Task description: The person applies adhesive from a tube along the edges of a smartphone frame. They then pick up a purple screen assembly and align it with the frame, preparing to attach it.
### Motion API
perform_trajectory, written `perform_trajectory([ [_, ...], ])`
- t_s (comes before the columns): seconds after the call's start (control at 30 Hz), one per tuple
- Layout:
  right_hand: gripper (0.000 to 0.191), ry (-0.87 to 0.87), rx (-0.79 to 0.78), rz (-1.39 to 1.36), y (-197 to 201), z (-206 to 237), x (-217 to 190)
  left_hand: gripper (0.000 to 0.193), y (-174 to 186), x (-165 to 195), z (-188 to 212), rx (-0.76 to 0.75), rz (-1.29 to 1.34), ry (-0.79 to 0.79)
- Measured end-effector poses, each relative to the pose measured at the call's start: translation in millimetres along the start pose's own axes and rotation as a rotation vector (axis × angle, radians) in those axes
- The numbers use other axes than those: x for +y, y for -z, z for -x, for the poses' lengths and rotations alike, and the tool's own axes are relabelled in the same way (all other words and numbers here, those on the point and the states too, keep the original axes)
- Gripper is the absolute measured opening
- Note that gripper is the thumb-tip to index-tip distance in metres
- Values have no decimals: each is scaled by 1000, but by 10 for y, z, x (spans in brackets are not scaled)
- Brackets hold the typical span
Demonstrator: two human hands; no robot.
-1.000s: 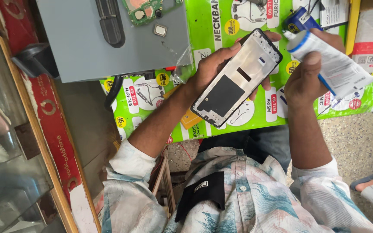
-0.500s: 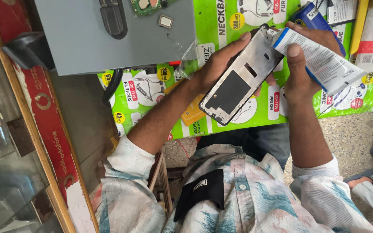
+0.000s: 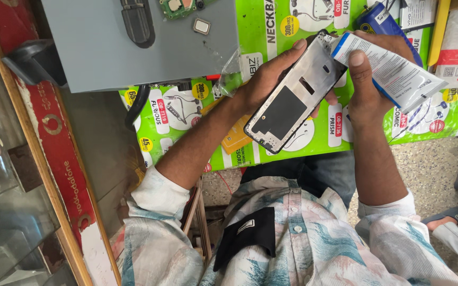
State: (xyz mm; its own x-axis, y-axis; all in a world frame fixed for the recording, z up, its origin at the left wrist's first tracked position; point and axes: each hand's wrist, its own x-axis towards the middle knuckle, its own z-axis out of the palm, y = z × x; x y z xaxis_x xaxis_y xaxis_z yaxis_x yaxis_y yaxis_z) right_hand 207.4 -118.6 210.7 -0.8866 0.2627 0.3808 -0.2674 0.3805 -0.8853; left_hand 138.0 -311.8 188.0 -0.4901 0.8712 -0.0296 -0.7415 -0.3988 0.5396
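My left hand [image 3: 263, 79] grips the grey rectangular phone frame [image 3: 295, 98] by its long edges above the green printed surface [image 3: 303, 21]; my right hand [image 3: 364, 87] pinches a white-and-blue glue tube [image 3: 385, 66] at the frame's top corner.

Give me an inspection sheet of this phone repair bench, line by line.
Surface: bright green printed sheet covering the bench.
Job's things: phone frame, tilted, inner side up; white glue tube with its nozzle at the frame's top corner.
Clutter: grey mat carrying a green circuit board and a small square part.
Grippers: left hand holds the frame; right hand grips the tube.
Cables: black cable under the mat's edge.
Surroundings: another person's sandalled foot, red counter edge.
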Motion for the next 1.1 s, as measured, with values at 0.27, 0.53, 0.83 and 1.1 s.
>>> perform_trajectory([
  [0.27,32,-16,-20,-25,-18,-37,-79,66,48,-9,-11,-42,-26,11],
  [0.53,30,26,-50,-36,-85,-111,-240,64,81,-51,-7,-24,13,13],
  [0.83,31,32,-68,-45,-94,-116,-234,61,85,-53,-22,-35,43,-1],
  [1.1,34,14,-26,-33,-109,-104,-234,63,61,-13,-3,-35,-24,-12],
])
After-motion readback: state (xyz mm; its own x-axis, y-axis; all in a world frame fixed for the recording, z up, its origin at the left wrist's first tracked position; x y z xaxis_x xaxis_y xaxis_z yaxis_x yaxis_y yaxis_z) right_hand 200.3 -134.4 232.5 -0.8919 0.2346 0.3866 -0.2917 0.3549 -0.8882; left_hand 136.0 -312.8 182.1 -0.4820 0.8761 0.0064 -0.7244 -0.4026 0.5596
